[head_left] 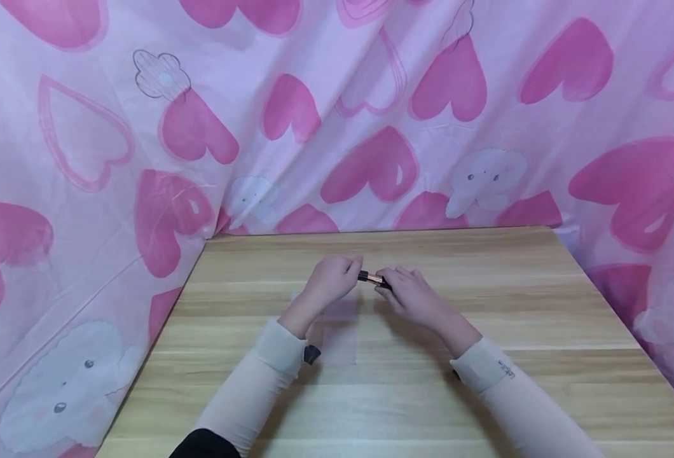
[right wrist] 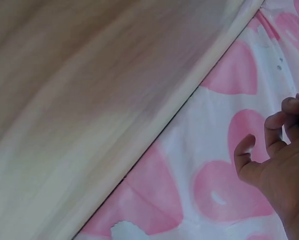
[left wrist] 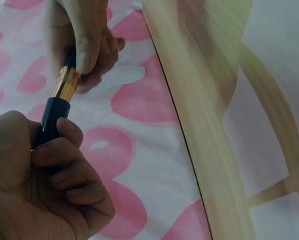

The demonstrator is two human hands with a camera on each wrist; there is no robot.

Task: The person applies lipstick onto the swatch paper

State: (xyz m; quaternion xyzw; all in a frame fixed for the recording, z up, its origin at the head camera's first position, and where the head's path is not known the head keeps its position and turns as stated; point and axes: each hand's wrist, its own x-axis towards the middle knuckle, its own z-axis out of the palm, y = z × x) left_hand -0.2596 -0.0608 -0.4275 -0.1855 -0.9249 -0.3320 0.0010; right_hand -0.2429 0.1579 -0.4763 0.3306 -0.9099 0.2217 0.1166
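Observation:
Between the two hands, above the wooden table (head_left: pixel 405 394), is a slim black tube with a gold middle, which looks like a lipstick (head_left: pixel 373 278). My left hand (head_left: pixel 330 280) grips one black end, its fingers curled round it in the left wrist view. On the other black end, my right hand (head_left: pixel 412 296) pinches with thumb and fingers. The gold section of the lipstick (left wrist: pixel 66 85) shows between the hands. At the right edge of the right wrist view, the right hand (right wrist: pixel 284 175) hides most of the tube.
Pale, see-through square sheets (head_left: pixel 339 346) lie flat on the table below the left hand. A pink curtain (head_left: pixel 365 102) with hearts hangs behind the table and along its sides. Dark pieces show at both cuffs, one of them a wrist mount (head_left: pixel 311 354).

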